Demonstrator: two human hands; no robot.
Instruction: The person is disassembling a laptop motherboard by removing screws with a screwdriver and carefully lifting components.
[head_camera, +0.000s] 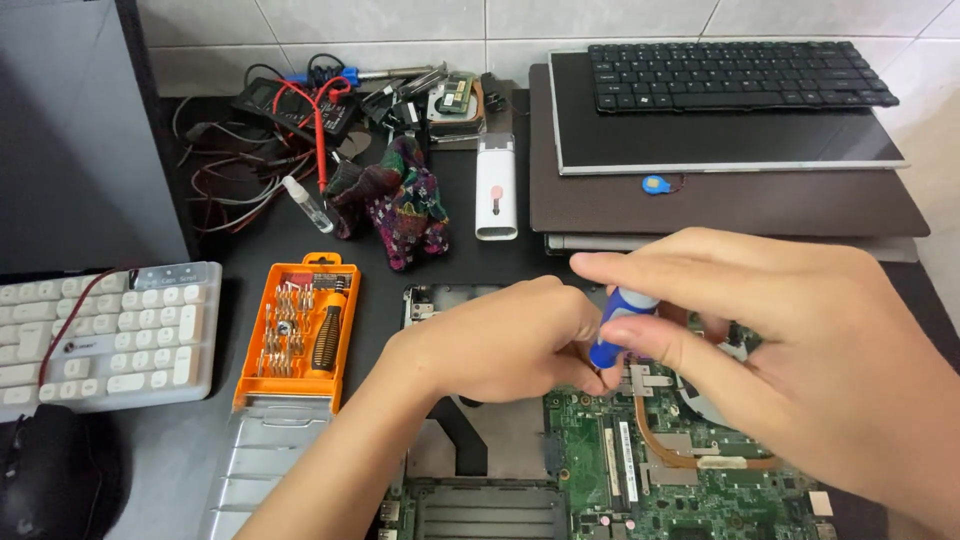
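Black desk (250, 240) against a white tiled wall (400, 25) carries an orange bit case (300, 330) and white keyboard (105, 335). Right hand (790, 340) is clamped on a blue screwdriver (618, 325); left hand (500, 340) pinches its tip over the motherboard (680, 470).

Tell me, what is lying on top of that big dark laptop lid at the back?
On the laptop lid lie a bare screen panel, a black keyboard on it, and a small blue coin-like part. What lies beneath the lid is hidden.

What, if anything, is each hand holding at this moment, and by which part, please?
The right hand grips a blue screwdriver by its handle, above the green circuit board. The left hand meets it near the tip; what it pinches cannot be told.
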